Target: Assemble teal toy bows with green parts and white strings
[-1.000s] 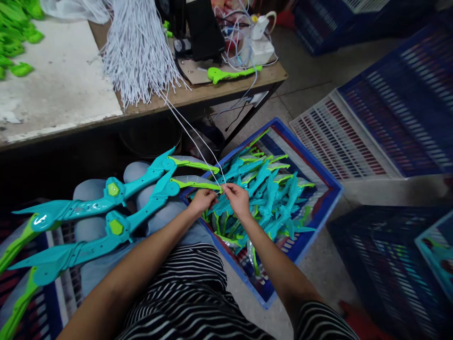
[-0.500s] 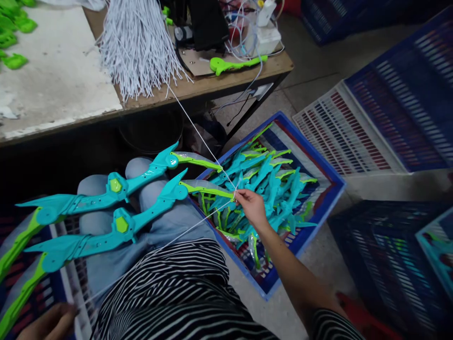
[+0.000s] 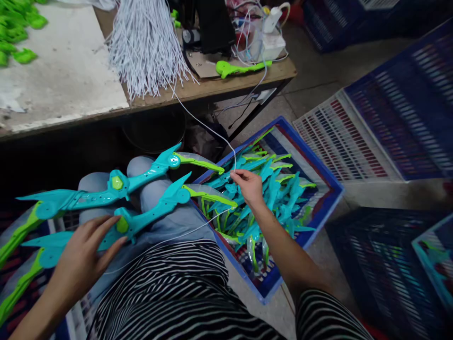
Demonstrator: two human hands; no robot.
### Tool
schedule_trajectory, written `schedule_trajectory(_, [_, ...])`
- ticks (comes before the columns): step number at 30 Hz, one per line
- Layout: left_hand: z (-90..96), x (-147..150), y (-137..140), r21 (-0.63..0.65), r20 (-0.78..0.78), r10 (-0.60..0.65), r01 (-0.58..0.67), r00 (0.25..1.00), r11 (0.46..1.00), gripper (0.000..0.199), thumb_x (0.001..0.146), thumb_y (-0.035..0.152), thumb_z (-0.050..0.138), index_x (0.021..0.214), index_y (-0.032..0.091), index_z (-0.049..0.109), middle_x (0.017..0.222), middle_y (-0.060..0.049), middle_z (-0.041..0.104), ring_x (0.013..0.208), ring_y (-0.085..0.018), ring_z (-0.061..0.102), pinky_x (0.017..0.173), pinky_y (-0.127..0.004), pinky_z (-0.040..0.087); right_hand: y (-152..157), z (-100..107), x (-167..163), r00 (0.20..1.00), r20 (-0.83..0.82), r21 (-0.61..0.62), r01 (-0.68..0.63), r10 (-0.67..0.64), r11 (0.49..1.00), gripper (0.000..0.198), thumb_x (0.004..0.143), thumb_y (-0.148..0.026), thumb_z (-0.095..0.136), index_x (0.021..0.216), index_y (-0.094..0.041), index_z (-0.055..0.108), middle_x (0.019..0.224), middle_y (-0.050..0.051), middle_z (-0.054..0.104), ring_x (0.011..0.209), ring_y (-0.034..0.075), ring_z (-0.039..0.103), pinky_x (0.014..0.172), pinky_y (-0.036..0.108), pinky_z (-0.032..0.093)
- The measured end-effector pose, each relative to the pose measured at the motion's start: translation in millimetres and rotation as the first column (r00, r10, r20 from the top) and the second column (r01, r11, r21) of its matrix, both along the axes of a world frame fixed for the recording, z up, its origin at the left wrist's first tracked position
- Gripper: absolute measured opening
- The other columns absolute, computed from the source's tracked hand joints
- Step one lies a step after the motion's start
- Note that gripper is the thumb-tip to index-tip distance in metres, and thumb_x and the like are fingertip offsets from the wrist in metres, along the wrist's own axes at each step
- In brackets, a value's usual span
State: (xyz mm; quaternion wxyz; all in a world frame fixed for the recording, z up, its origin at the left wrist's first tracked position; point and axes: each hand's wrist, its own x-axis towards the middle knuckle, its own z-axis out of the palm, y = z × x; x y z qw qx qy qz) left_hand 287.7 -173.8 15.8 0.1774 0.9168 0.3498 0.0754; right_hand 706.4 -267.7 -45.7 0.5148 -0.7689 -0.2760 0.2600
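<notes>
Two turquoise and lime-green toy bows lie side by side across my lap: the farther bow (image 3: 94, 198) and the nearer bow (image 3: 150, 222). Over the nearer one, beside its green hexagonal piece, my left hand (image 3: 83, 250) is spread, thumb apart from the fingers. My right hand (image 3: 249, 186) pinches a white cord (image 3: 208, 127) just past the bows' green tips. That cord curves slackly back to a bundle of white cords (image 3: 146, 52) on the table. Another white cord (image 3: 184, 233) runs from the nearer bow's tip across my lap toward my left hand.
Right of my legs, a blue crate (image 3: 311, 236) holds many similar bows. The wooden table (image 3: 85, 89) ahead carries green plastic parts (image 3: 24, 55), a green piece (image 3: 244, 68) and tangled wires. More crates (image 3: 382, 156) stand at the right.
My left hand has come up from the lower left onto the nearer bow. My right hand has moved slightly up, away from the nearer bow's tip, and the cord to the table has slackened.
</notes>
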Motion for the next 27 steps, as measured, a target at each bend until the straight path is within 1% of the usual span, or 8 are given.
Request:
schedule_trajectory(4, [-15.0,50.7,10.3,0.093,-0.068,-0.140,0.146,0.988,0.985,0.042,0.092,0.048,0.040,0.107,0.018,0.066,0.096,-0.011,0.068,0.093,-0.030,0.060,0.078,-0.042,0.045,19.5,-7.2,-2.2,0.986,0.146,0.043,-0.082,0.075,0.996,0.023,0.070,-0.040,0.066,0.073,-0.018,0.072,0.072,0.002,0.069,0.064,0.014,0.058,0.061,0.027,0.047])
schedule_trajectory(9, [-12.4,42.4,-1.9,0.053,-0.149,-0.208,0.218,0.967,0.975,0.038,0.094,0.039,0.038,0.093,0.022,0.071,0.078,-0.006,0.068,0.077,-0.025,0.060,0.070,-0.038,0.040,19.2,-13.1,-2.5,0.935,0.319,0.005,-0.165,0.154,0.986,0.018,0.077,-0.034,0.062,0.073,-0.019,0.072,0.072,0.002,0.069,0.063,0.014,0.059,0.061,0.027,0.047])
schedule_trajectory(15, [-8.3,60.3,15.2,-0.210,-0.027,-0.118,0.110,0.993,0.972,0.040,0.090,0.047,0.043,0.098,0.021,0.071,0.092,-0.008,0.071,0.083,-0.023,0.065,0.074,-0.034,0.047,16.4,-19.0,-0.2,0.881,0.437,-0.037,-0.183,0.180,0.982,0.018,0.083,-0.033,0.060,0.078,-0.020,0.072,0.077,0.003,0.069,0.069,0.016,0.061,0.067,0.029,0.049])
schedule_trajectory(19, [-20.5,118.0,39.3,-0.481,0.124,-0.005,0.065,0.992,0.874,0.037,0.085,0.045,0.047,0.095,0.019,0.072,0.095,-0.007,0.072,0.087,-0.022,0.066,0.079,-0.032,0.050,16.5,-26.0,0.3,0.862,0.462,-0.026,-0.220,0.207,0.975,0.016,0.084,-0.031,0.060,0.079,-0.022,0.072,0.080,0.004,0.070,0.074,0.017,0.063,0.073,0.031,0.051])
schedule_trajectory(22, [-42.8,176.5,49.0,-0.728,0.188,0.073,0.089,0.979,0.679,0.029,0.080,0.036,0.055,0.097,0.020,0.072,0.096,-0.006,0.073,0.086,-0.022,0.066,0.077,-0.030,0.051,16.4,-33.0,0.0,0.857,0.483,0.005,-0.206,0.178,0.979,0.014,0.081,-0.033,0.064,0.077,-0.023,0.073,0.088,0.005,0.069,0.087,0.020,0.062,0.081,0.036,0.051])
schedule_trajectory(23, [-51.6,196.6,49.6,-0.825,0.172,0.118,0.078,0.978,0.559,0.029,0.079,0.031,0.058,0.102,0.019,0.070,0.093,-0.006,0.073,0.082,-0.021,0.067,0.073,-0.029,0.051,16.2,-35.5,-0.3,0.863,0.479,0.021,-0.195,0.161,0.981,0.014,0.081,-0.034,0.064,0.077,-0.023,0.073,0.093,0.005,0.069,0.092,0.020,0.062,0.085,0.038,0.051])
schedule_trajectory(25, [-68.0,234.5,47.6,-0.967,0.092,0.200,0.040,0.975,0.252,0.039,0.078,0.021,0.060,0.117,0.018,0.063,0.085,-0.005,0.073,0.071,-0.018,0.067,0.064,-0.027,0.051,15.0,-40.3,-1.2,0.888,0.437,0.060,-0.189,0.144,0.980,0.015,0.081,-0.035,0.064,0.080,-0.023,0.073,0.102,0.006,0.069,0.098,0.021,0.062,0.089,0.039,0.050])
schedule_trajectory(27, [-80.3,265.6,42.8,-0.999,0.018,0.205,0.025,0.979,-0.031,0.042,0.079,0.017,0.062,0.121,0.018,0.059,0.077,-0.005,0.072,0.063,-0.016,0.066,0.061,-0.026,0.050,13.1,-44.2,-2.7,0.911,0.378,0.093,-0.211,0.161,0.973,0.016,0.083,-0.034,0.062,0.084,-0.023,0.073,0.102,0.007,0.070,0.097,0.020,0.064,0.090,0.039,0.051])
